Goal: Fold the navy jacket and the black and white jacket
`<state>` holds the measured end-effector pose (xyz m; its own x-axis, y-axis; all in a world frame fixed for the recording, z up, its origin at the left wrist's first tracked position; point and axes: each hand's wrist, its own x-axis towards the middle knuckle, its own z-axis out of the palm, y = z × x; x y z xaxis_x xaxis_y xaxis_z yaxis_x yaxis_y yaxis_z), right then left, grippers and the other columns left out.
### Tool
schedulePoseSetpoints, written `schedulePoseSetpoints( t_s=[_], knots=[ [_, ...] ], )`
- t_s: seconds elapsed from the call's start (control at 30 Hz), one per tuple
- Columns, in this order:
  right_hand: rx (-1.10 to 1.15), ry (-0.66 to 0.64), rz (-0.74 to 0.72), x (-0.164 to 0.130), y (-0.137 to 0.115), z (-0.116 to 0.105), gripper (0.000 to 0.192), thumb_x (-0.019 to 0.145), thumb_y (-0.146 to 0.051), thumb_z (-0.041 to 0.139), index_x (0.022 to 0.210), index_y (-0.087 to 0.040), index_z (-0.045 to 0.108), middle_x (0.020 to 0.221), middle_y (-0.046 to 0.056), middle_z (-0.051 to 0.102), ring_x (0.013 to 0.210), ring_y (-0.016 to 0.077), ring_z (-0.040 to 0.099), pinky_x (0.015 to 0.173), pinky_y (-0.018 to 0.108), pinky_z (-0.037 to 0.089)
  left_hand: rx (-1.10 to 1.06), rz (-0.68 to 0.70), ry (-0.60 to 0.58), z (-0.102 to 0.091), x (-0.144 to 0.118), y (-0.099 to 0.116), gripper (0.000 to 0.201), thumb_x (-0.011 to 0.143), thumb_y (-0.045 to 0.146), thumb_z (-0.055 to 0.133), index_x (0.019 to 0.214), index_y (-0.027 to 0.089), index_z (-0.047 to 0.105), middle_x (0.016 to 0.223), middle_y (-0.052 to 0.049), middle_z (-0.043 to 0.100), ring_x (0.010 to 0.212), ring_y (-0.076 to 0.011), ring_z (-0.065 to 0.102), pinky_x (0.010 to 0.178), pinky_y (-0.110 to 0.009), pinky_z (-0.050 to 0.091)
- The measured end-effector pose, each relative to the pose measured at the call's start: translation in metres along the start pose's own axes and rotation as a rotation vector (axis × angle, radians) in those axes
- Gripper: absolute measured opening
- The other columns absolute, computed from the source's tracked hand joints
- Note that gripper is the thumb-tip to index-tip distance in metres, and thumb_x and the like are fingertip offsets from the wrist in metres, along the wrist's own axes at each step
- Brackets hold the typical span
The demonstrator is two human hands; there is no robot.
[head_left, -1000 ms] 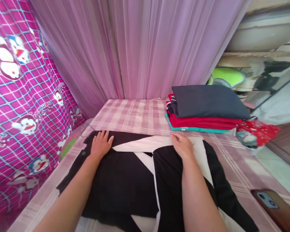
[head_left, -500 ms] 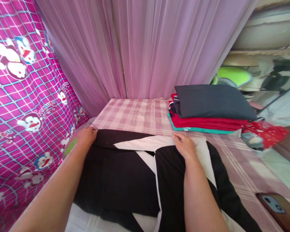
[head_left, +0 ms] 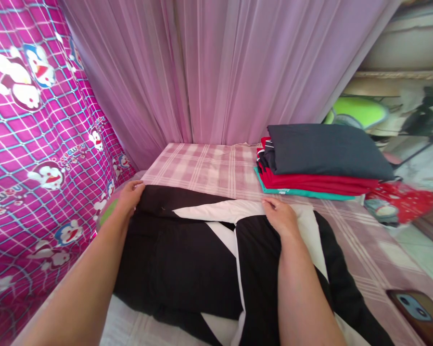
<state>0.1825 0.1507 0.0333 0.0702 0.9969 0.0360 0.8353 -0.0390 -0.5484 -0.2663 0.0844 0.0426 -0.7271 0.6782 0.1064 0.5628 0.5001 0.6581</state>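
Note:
A black and white long-sleeved garment (head_left: 187, 259) lies spread in front of me, one sleeve running along its far edge. At its far left corner, my left hand (head_left: 131, 194) is closed on the black fabric. My right hand (head_left: 279, 214) is closed on the white part of the far edge, with my forearm crossing over the garment's black panel. The other black sleeve (head_left: 342, 259) extends down the right side. My forearms hide parts of the cloth, and its near end runs out of view.
The garment rests on a pink checked bed cover (head_left: 198, 166). Back right stands a stack of folded clothes (head_left: 328, 149), dark grey on top, with red and teal below. A phone (head_left: 418, 312) lies at the lower right. Pink patterned cloth (head_left: 32, 144) hangs left; a mauve curtain (head_left: 231, 72) hangs behind.
The whole view has shifted slightly, so most things appear a little further right. Both hands keep nearly the same places on the garment.

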Motion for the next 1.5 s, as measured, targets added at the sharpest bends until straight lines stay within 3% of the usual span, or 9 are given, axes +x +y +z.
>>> schedulePoseSetpoints(
  t_s=[0.07,0.17,0.3,0.4,0.47,0.6,0.73,1.0,1.5],
  knots=[
    [0.004,0.009,0.005,0.000,0.000,0.000,0.035,0.088,-0.033,0.050,0.109,-0.023,0.076,0.105,0.006,0.076,0.090,0.0236,0.068,0.087,0.034,0.050,-0.013,-0.009,0.041,0.005,0.000,-0.003,0.043,0.088,0.039,0.049,0.121,0.016,0.062,0.086,-0.005,0.073,0.075,-0.0191,0.068,0.067,-0.028,0.053],
    [0.006,0.015,0.004,0.000,0.001,0.000,0.034,0.087,-0.033,0.051,0.107,-0.024,0.077,0.105,0.005,0.076,0.090,0.0233,0.068,0.088,0.034,0.050,0.221,0.045,0.011,0.008,-0.006,-0.005,0.040,0.089,0.038,0.049,0.120,0.019,0.064,0.094,-0.009,0.073,0.088,-0.0254,0.068,0.078,-0.037,0.053],
    [-0.001,0.021,-0.005,0.001,0.002,0.001,0.034,0.087,-0.033,0.050,0.105,-0.024,0.077,0.103,0.006,0.076,0.091,0.0240,0.068,0.088,0.035,0.050,0.492,0.200,0.021,0.003,-0.015,0.002,0.038,0.089,0.035,0.048,0.118,0.019,0.067,0.116,-0.016,0.069,0.108,-0.0344,0.063,0.092,-0.048,0.048],
    [0.005,0.031,0.002,0.001,0.002,0.003,0.033,0.087,-0.034,0.051,0.103,-0.024,0.078,0.103,0.006,0.076,0.089,0.0238,0.068,0.087,0.034,0.050,0.518,0.376,0.076,0.001,-0.022,0.014,0.039,0.090,0.036,0.047,0.120,0.020,0.067,0.132,-0.014,0.062,0.121,-0.0342,0.056,0.102,-0.051,0.042],
    [0.010,0.036,-0.009,0.002,0.003,0.004,0.032,0.086,-0.034,0.052,0.103,-0.024,0.078,0.104,0.005,0.076,0.089,0.0235,0.068,0.087,0.035,0.051,0.469,0.547,-0.003,0.006,-0.028,0.025,0.040,0.091,0.039,0.046,0.120,0.021,0.067,0.134,-0.010,0.063,0.124,-0.0298,0.055,0.108,-0.046,0.039],
    [0.008,0.034,-0.033,0.003,0.006,0.006,0.033,0.086,-0.033,0.052,0.104,-0.024,0.077,0.105,0.005,0.076,0.088,0.0230,0.069,0.088,0.035,0.051,0.410,0.840,-0.394,0.033,-0.043,0.046,0.047,0.091,0.046,0.048,0.129,0.022,0.063,0.135,-0.007,0.064,0.128,-0.0245,0.054,0.112,-0.042,0.034],
    [0.006,0.067,-0.066,0.004,0.010,0.009,0.032,0.086,-0.033,0.051,0.103,-0.025,0.078,0.105,0.005,0.076,0.089,0.0230,0.069,0.089,0.035,0.051,0.443,0.843,-0.527,0.055,-0.048,0.056,0.047,0.088,0.046,0.054,0.129,0.025,0.063,0.131,-0.007,0.066,0.123,-0.0258,0.058,0.107,-0.043,0.039],
    [-0.040,0.066,-0.079,0.004,0.009,0.010,0.032,0.088,-0.033,0.049,0.101,-0.025,0.078,0.102,0.006,0.077,0.087,0.0221,0.068,0.085,0.034,0.051,0.255,0.859,-0.397,0.064,-0.049,0.051,0.030,0.091,0.039,0.049,0.098,0.025,0.075,0.099,-0.003,0.076,0.093,-0.0203,0.067,0.088,-0.033,0.048],
    [-0.079,0.059,-0.071,0.001,0.005,0.008,0.032,0.088,-0.033,0.049,0.102,-0.026,0.078,0.103,0.003,0.077,0.093,0.0223,0.068,0.088,0.032,0.050,0.362,0.729,-0.335,0.068,-0.063,0.058,0.028,0.092,0.036,0.046,0.098,0.024,0.071,0.104,-0.006,0.073,0.105,-0.0248,0.061,0.099,-0.042,0.039]
  ],
)
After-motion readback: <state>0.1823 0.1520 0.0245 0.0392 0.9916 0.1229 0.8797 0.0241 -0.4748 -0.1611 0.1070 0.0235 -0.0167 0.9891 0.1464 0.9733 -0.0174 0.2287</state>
